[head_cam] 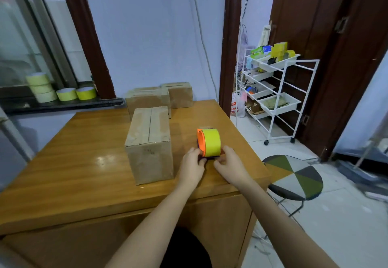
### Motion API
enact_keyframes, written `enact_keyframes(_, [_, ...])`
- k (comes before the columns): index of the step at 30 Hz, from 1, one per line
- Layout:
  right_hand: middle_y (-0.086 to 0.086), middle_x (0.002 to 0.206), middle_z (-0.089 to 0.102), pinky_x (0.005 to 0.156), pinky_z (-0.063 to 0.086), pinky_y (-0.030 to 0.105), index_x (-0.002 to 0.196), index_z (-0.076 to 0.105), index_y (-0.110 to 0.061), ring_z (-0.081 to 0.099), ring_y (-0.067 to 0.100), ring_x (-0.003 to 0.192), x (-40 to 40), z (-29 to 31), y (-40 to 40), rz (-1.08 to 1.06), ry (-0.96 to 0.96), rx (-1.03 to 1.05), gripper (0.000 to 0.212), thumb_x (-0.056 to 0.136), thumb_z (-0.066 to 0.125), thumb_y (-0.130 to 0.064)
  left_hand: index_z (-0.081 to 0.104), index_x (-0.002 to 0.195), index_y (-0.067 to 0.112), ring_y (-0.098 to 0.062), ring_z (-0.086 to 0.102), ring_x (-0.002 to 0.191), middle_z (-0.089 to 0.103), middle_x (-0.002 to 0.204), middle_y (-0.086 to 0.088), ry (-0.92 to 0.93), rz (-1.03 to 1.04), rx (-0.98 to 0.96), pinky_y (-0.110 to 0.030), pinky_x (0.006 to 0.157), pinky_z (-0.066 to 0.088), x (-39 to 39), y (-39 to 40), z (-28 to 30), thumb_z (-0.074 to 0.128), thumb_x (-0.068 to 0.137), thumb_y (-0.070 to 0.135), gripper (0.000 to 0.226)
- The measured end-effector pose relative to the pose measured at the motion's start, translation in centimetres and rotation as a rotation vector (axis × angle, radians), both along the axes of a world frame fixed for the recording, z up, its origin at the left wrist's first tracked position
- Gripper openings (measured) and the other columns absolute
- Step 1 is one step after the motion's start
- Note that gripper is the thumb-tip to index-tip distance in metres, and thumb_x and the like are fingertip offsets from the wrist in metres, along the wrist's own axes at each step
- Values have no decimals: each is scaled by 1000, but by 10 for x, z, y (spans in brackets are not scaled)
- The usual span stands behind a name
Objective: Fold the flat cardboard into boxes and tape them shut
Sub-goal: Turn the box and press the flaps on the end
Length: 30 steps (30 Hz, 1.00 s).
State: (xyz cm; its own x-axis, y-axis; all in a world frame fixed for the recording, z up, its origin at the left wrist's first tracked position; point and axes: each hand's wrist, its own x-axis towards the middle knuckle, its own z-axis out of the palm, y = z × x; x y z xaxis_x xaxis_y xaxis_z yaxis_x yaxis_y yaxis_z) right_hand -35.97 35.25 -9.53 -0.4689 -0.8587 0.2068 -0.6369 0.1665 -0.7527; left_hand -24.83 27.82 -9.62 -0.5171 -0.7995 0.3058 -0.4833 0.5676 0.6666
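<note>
On the bench, both hands are gripping the tape dispenser.

Left hand and right hand are curling round its base, likely readying the glossy yellow roll; the nearest box, matte brown cardboard with its top seam closed, is standing just beside, two more boxes behind.

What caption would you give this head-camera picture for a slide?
Both hands, left and right, grip a yellow tape dispenser on a wooden table, beside a folded cardboard box.
</note>
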Motion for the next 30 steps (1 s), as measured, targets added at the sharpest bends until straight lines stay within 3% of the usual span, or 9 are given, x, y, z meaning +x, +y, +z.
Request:
enact_keyframes(3, [4, 104, 50, 81, 47, 30, 119, 53, -13, 56, 12, 88, 1, 7, 4, 1, 10, -100, 33, 87, 56, -6, 64, 92, 7, -21, 57, 89, 60, 90, -4, 99, -53, -40, -23, 71, 38, 4, 0, 6, 63, 88, 8, 4])
enact_keyframes(6, [-2, 99, 49, 72, 45, 22, 119, 53, -18, 52, 5, 83, 1, 21, 6, 7, 104, -175, 32, 88, 56, -9, 63, 104, 11, -16, 56, 93, 63, 98, -3, 155, -73, -38, -24, 81, 44, 3, -1, 23, 58, 93, 15, 13])
enact_keyframes(11, [-2, 97, 52, 65, 38, 19, 119, 53, -15, 51, 12, 85, 0, 43, 9, -32, 291, -220, 33, 87, 60, -15, 57, 124, 17, -13, 56, 103, 61, 114, -1, 156, -141, 24, -21, 86, 45, 2, 2, 54, 52, 97, 21, 28])
enact_keyframes(15, [-1, 107, 56, 75, 53, 30, 124, 46, -18, 57, 9, 90, 7, 65, 22, 131, 157, -272, 45, 83, 63, -15, 57, 121, 14, -18, 58, 102, 63, 113, -4, 181, -216, 40, -34, 88, 51, 10, 7, 76, 49, 98, 24, 26])
enact_keyframes(20, [-3, 103, 61, 78, 55, 42, 135, 32, -14, 63, 8, 87, 15, 93, 30, 267, 21, -281, 60, 83, 62, -14, 55, 114, 15, -23, 59, 94, 64, 104, -5, 150, -260, -57, -48, 82, 51, 21, 15, 110, 45, 99, 29, 23])
enact_keyframes(22, [-6, 107, 61, 83, 54, 38, 138, 30, -17, 62, 4, 92, 18, 103, 30, 283, 52, -334, 63, 84, 62, -15, 57, 111, 14, -25, 61, 93, 66, 101, -6, 211, -267, -40, -48, 82, 50, 27, 15, 126, 46, 96, 31, 26])
enact_keyframes(26, [-4, 113, 64, 84, 43, 6, 146, 12, -22, 60, 0, 104, 31, 113, 28, 288, 125, -539, 78, 89, 62, -7, 61, 103, 5, -22, 62, 90, 68, 98, -11, 392, -263, 60, -35, 79, 49, 43, 12, 164, 50, 98, 19, 18])
enact_keyframes(28, [3, 119, 63, 95, 42, 14, 145, 17, -21, 62, 12, 109, 35, 115, 26, 318, 257, -663, 73, 88, 63, -15, 63, 100, -1, -19, 62, 86, 69, 95, -15, 443, -292, 114, -34, 78, 48, 53, 11, 178, 49, 99, 15, 21])
enact_keyframes(30, [-2, 124, 59, 91, 50, 37, 141, 28, -24, 61, 21, 106, 41, 121, 24, 382, 383, -710, 64, 86, 61, -27, 64, 101, 0, -11, 64, 83, 70, 93, -10, 479, -343, 201, -27, 74, 51, 67, 10, 187, 49, 99, 16, 22])
